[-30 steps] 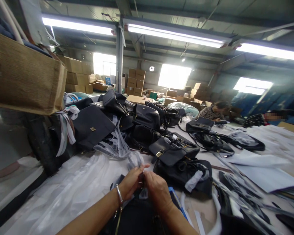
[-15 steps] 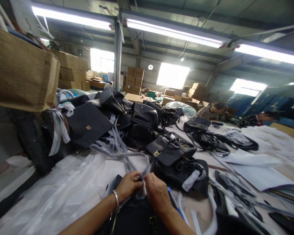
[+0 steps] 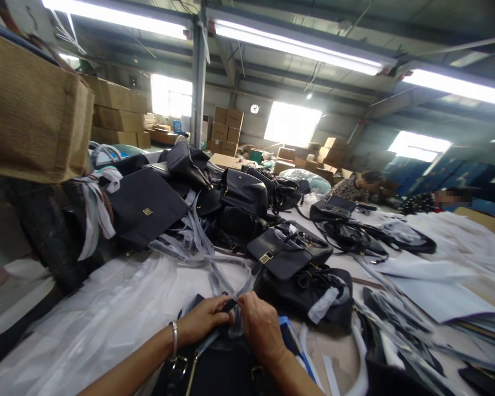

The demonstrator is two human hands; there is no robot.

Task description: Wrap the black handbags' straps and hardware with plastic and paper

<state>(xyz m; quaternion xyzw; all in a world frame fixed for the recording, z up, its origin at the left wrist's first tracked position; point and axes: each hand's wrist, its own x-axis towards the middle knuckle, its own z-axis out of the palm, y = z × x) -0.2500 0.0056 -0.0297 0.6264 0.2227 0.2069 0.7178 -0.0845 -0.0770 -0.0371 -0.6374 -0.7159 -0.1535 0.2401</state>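
Left fingers: dark strap; right fingers: clear strip

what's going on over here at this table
A person is working with both hands over a black bag at the near edge of the table. The left hand grips a small black strap, while the right hand pinches a clear plastic strip beside it. More black bags are heaped beyond, with thin white sheeting to the left.
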